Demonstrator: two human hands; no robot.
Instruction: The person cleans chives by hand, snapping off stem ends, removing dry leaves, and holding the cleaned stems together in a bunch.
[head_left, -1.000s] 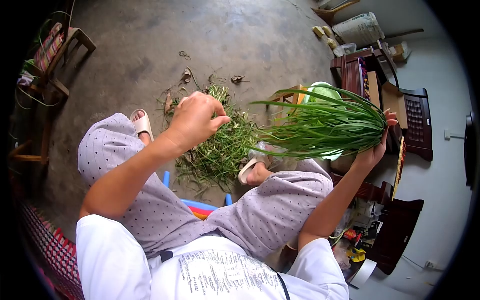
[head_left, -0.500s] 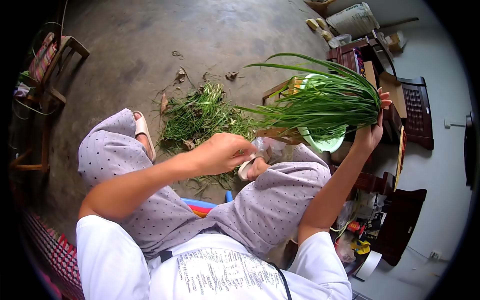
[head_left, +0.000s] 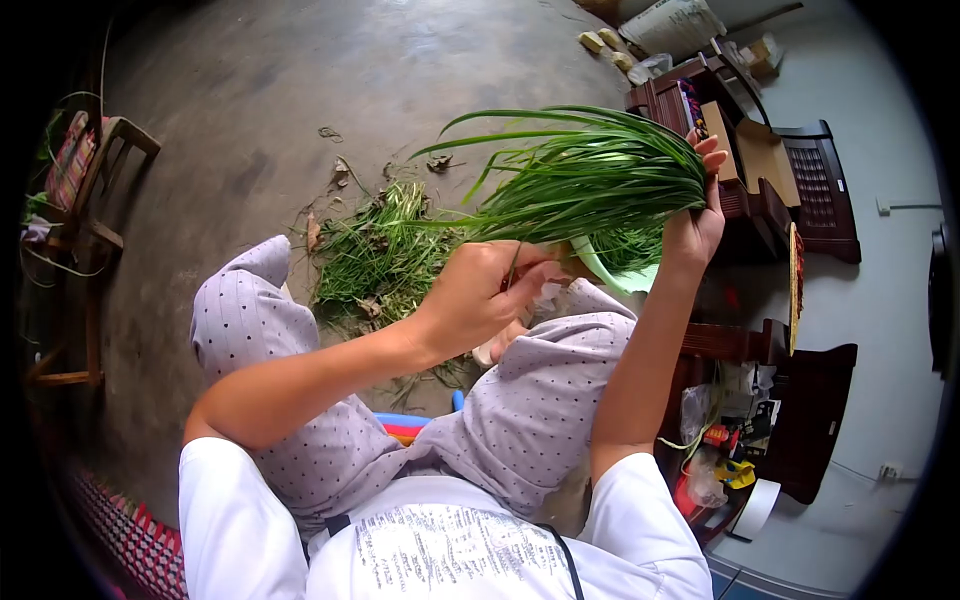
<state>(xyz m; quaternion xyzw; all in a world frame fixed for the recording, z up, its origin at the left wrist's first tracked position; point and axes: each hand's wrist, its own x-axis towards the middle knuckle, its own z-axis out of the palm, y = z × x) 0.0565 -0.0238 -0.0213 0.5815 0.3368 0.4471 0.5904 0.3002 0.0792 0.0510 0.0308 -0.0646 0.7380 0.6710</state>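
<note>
A thick bunch of long green garlic chives [head_left: 600,170] fans out leftward from my right hand [head_left: 695,225], which is closed around its base. My left hand [head_left: 485,290] is held below the leaf tips with thumb and fingers pinched together. A thin dark blade of chive [head_left: 514,262] shows at those fingers. Under the bunch, a pale green basin [head_left: 600,270] with more chives in it is partly hidden. On the floor to the left lies a heap of green trimmings [head_left: 385,250]. Some clear plastic [head_left: 548,298] shows just beyond my left thumb.
A wooden chair [head_left: 125,140] stands at the far left. Dark wooden furniture [head_left: 810,190] with an open cardboard box [head_left: 765,160] lines the right wall. Dry leaves [head_left: 438,163] are scattered on the concrete floor. A blue and red stool edge [head_left: 400,425] shows between my knees.
My left hand has risen to the right, close under the chive leaves. My right hand and the bunch have shifted left in view, partly with the camera turning, and cover the basin differently.
</note>
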